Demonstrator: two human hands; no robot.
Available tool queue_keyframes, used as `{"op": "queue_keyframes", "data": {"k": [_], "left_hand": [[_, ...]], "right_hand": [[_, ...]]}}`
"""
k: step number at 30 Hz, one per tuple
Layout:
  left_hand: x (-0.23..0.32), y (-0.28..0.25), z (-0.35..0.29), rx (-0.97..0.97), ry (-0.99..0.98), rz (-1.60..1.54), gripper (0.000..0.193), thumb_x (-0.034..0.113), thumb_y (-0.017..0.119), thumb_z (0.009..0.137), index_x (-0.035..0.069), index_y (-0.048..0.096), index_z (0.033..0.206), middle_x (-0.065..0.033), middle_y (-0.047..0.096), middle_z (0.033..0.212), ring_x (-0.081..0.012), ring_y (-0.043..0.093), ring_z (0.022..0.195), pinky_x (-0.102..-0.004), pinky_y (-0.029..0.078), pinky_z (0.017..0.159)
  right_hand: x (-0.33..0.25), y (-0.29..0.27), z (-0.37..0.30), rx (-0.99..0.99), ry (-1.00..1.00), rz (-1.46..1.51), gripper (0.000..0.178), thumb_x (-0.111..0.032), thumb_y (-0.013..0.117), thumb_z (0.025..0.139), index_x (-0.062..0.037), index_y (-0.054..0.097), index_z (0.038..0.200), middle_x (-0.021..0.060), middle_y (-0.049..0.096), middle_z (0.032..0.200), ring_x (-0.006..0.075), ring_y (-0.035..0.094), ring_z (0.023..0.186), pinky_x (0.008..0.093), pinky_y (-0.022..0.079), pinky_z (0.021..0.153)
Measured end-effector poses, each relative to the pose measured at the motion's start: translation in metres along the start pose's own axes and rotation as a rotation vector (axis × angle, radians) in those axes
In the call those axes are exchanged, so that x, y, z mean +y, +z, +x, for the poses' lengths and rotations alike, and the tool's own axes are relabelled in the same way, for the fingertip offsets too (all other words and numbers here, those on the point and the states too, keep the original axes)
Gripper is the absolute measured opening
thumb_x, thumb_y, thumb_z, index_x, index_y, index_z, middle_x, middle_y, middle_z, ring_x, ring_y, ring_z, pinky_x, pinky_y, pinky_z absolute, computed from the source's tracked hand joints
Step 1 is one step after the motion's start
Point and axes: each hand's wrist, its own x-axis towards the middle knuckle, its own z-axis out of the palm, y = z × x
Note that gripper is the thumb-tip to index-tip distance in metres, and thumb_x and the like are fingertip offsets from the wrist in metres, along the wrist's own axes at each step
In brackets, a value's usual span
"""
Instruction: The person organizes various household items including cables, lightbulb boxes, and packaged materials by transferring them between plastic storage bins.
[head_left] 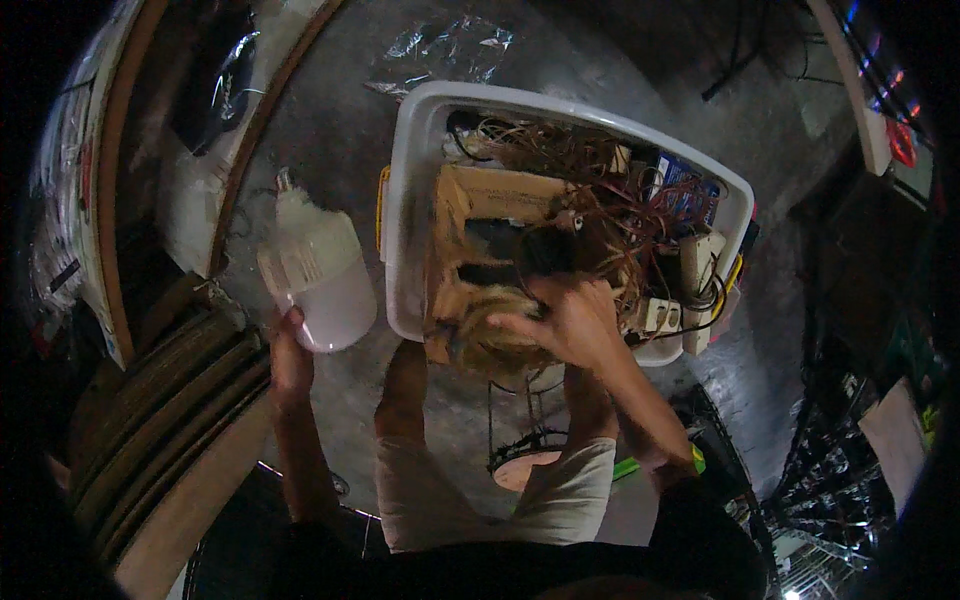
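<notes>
On the left, my left hand [290,355] is closed on the lower side of a large white light bulb [318,275]. The bulb is held up outside the bin, its metal screw base pointing away from me. My right hand [575,320] reaches into a white plastic bin [405,200], with thumb and fingers apart. Its fingertips are at the lower edge of a dark round object [548,250], whose kind I cannot make out. Beneath the thumb lies a coil of beige cord [490,335]. A brown cardboard box [455,205] with dark openings is under these; part of my fingers is hidden.
Tangled brown wires [640,215], a blue box [690,190] and white socket blocks [660,316] fill the bin's right side. Clear plastic wrap [450,50] lies on the floor beyond it. Stacked brown boards [180,390] stand at left; a round stool [525,465] is between my legs.
</notes>
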Motion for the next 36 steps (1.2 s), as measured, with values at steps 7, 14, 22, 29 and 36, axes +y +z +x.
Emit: {"op": "queue_keyframes", "data": {"k": [7,14,22,29,36], "left_hand": [[-0.036,-0.033,-0.032,-0.022,0.029,0.039,0.067,0.045,0.056,0.096,0.0,0.042,0.143,-0.0128,0.051,0.139,-0.0276,0.047,0.129,-0.0425,0.035,0.111],[0.04,0.067,-0.005,-0.221,0.265,0.378,0.101,0.047,0.089,0.064,0.001,0.043,0.142,-0.0118,0.054,0.132,-0.0245,0.05,0.124,-0.0384,0.04,0.105],[0.065,0.242,0.059,-0.365,0.902,1.243,0.094,0.035,0.091,0.062,0.005,0.046,0.139,-0.0195,0.06,0.129,-0.0383,0.059,0.12,-0.0463,0.048,0.099],[0.042,0.294,0.132,-0.303,0.668,1.472,0.101,0.054,0.087,0.063,0.004,0.043,0.141,-0.0245,0.06,0.129,-0.0405,0.059,0.118,-0.047,0.049,0.098],[0.033,0.332,0.129,-0.376,1.041,1.895,0.099,0.045,0.084,0.067,0.008,0.039,0.147,-0.024,0.051,0.141,-0.0404,0.052,0.127,-0.051,0.048,0.1]], "right_hand": [[0.056,0.07,0.11,-0.094,0.151,0.032,0.08,-0.081,0.053,0.079,-0.0051,0.074,0.097,0.0247,0.071,0.088,0.0416,0.069,0.089,0.0486,0.053,0.082],[0.082,0.097,0.137,-0.283,0.168,-0.075,0.077,-0.071,0.05,0.089,0.0002,0.068,0.113,0.024,0.07,0.102,0.0407,0.066,0.103,0.0492,0.049,0.092],[0.045,0.153,-0.001,0.356,-0.045,-0.25,0.053,-0.035,0.064,0.09,-0.0075,0.056,0.135,0.0166,0.051,0.141,0.0335,0.037,0.141,0.059,0.026,0.115],[0.066,0.151,-0.075,0.355,-0.017,-0.013,0.044,-0.021,0.067,0.086,-0.0073,0.059,0.128,0.0167,0.053,0.138,0.0358,0.044,0.135,0.0518,0.034,0.112],[0.115,0.105,-0.183,0.466,0.294,0.421,0.027,-0.019,0.064,0.092,-0.0066,0.063,0.116,0.0171,0.063,0.115,0.0392,0.061,0.103,0.0493,0.05,0.089]]}}
